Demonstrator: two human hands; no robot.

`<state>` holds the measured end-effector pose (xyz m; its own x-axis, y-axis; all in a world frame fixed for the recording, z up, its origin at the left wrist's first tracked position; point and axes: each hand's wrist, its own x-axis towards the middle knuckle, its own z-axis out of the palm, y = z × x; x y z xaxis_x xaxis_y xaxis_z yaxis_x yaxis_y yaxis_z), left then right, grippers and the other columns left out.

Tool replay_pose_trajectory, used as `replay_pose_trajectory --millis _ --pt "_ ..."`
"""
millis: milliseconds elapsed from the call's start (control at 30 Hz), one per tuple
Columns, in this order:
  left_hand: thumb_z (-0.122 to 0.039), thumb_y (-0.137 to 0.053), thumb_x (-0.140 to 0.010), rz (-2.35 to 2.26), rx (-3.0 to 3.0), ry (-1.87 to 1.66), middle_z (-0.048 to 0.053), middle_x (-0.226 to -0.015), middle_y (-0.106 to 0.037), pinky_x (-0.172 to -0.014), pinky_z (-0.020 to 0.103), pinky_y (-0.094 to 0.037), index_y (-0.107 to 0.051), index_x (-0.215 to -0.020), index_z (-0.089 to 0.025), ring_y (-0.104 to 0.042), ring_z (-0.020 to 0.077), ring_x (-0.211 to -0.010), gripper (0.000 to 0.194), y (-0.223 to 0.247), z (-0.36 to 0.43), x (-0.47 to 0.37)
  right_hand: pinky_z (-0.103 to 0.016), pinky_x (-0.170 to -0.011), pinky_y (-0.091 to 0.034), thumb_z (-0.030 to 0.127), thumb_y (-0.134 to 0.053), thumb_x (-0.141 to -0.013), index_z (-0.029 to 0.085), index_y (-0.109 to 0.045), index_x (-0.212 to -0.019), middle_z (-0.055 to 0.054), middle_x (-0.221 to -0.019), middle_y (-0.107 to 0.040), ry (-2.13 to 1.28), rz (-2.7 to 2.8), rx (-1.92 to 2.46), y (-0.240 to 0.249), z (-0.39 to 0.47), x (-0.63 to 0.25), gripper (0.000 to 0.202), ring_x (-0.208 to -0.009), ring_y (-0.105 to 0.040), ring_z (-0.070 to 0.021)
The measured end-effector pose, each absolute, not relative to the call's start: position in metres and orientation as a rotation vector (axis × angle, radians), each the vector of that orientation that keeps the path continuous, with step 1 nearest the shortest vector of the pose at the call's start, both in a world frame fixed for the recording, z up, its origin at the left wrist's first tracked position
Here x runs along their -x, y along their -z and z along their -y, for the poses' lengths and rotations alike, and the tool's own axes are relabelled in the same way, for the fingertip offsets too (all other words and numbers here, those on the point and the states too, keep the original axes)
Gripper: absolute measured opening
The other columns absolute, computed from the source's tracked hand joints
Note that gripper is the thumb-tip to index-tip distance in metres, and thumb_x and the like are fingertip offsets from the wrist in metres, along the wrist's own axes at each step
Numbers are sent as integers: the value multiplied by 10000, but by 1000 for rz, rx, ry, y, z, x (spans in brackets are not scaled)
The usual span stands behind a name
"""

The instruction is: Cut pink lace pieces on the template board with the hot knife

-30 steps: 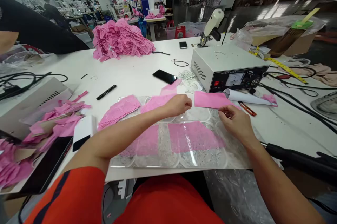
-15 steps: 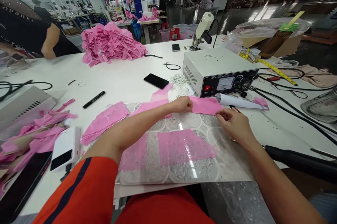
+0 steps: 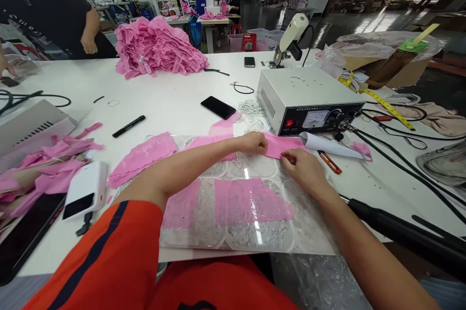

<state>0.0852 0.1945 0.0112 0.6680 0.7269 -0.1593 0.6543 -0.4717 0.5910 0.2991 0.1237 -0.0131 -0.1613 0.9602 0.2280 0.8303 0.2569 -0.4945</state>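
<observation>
A bright pink fabric strip (image 3: pixel 280 145) lies across the back of a clear sheet (image 3: pixel 309 217), in front of a grey control box (image 3: pixel 309 91). At the strip's left end is my left hand (image 3: pixel 254 143), its fingers curled closed on the fabric. My right hand (image 3: pixel 300 166) pinches the strip's near edge, a little to the right. Pink fabric pieces (image 3: pixel 251 200) show under the clear sheet. A stack of pink pieces (image 3: pixel 143 159) sits left of my left forearm. Beside the box lies a rolled white paper (image 3: pixel 331 145).
A black phone (image 3: pixel 218 107), a marker (image 3: pixel 128 126) and a large pink fabric heap (image 3: pixel 158 47) are on the table. An orange cutter (image 3: pixel 330 162) and a black-handled tool (image 3: pixel 404 232) lie right. A person (image 3: pixel 54 13) stands at the far left.
My right hand has moved left along the strip, uncovering the orange cutter. My left hand keeps its place on the fabric. The camera view has shifted slightly.
</observation>
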Motion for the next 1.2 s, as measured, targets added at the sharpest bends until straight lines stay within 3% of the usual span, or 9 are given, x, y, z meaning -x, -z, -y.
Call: replay_pose_trajectory --millis 67,133,200,533,767,833,933,1000,1200 --pt "-262 -679 -947 -1060 -2214 -118 45 -1021 -710 -878 339 -554 -715 -974 -133 -675 198 -956 136 -9 -196 -84 -353 -738 -493 300 -578 -810 240 -777 -917 -86 -983 -763 -334 2071 1580 16 -125 -295 234 -824 -673 -225" --pt "-365 -660 -991 -1065 -2168 -89 85 -1215 -665 -908 416 -585 -652 -1210 -145 -669 224 -1054 310 -8 -197 -84 -355 -756 -501 297 -585 -809 237 -777 -929 -91 -1015 -753 -326 2094 1539 19 -125 -293 234 -862 -672 -229" --pt "-390 -651 -999 -1077 -2120 -66 103 -1303 -627 -923 445 -589 -607 -1304 -158 -658 243 -1107 386 -8 -198 -84 -356 -767 -506 301 -585 -814 234 -776 -922 -91 -1006 -749 -325 2108 1503 22 -126 -291 229 -870 -669 -228" --pt "-386 -651 -997 -1211 -1929 -77 99 -1307 -626 -936 448 -584 -614 -1300 -158 -654 253 -1119 381 -21 -192 -89 -346 -716 -508 368 -535 -858 204 -756 -889 -77 -903 -731 -319 2047 1401 35 -134 -294 277 -761 -641 -198" --pt "-385 -653 -997 -1178 -1893 -87 107 -1319 -620 -924 446 -589 -601 -1317 -162 -656 243 -1115 394 -30 -194 -82 -392 -782 -516 384 -576 -858 221 -742 -911 -99 -966 -692 -197 1991 1416 40 -138 -292 238 -929 -624 -258" --pt "-362 -664 -988 -1153 -1893 -116 95 -1244 -653 -901 418 -590 -638 -1244 -145 -667 227 -1065 336 -34 -194 -78 -404 -805 -514 342 -543 -873 218 -737 -900 -99 -950 -682 -164 1975 1443 40 -139 -294 232 -931 -622 -261" --pt "-202 -675 -906 -1125 -1883 -203 37 -943 -703 -850 318 -550 -713 -912 -122 -659 169 -897 88 -40 -191 -71 -423 -848 -512 316 -528 -875 212 -735 -891 -99 -937 -678 -122 1963 1466 39 -139 -297 232 -927 -621 -264" --pt "-123 -640 -815 -1118 -1867 -266 10 -791 -678 -812 277 -510 -689 -731 -130 -625 137 -804 98 -43 -185 -66 -426 -866 -511 321 -524 -880 210 -737 -893 -101 -936 -679 -100 1968 1461 38 -137 -299 241 -925 -622 -264" --pt "-129 -598 -706 -1142 -1855 -360 17 -712 -658 -759 283 -471 -654 -622 -145 -581 137 -733 102 -49 -168 -59 -414 -839 -525 313 -558 -856 196 -754 -934 -106 -940 -700 -21 2042 1382 37 -137 -296 241 -911 -630 -260"
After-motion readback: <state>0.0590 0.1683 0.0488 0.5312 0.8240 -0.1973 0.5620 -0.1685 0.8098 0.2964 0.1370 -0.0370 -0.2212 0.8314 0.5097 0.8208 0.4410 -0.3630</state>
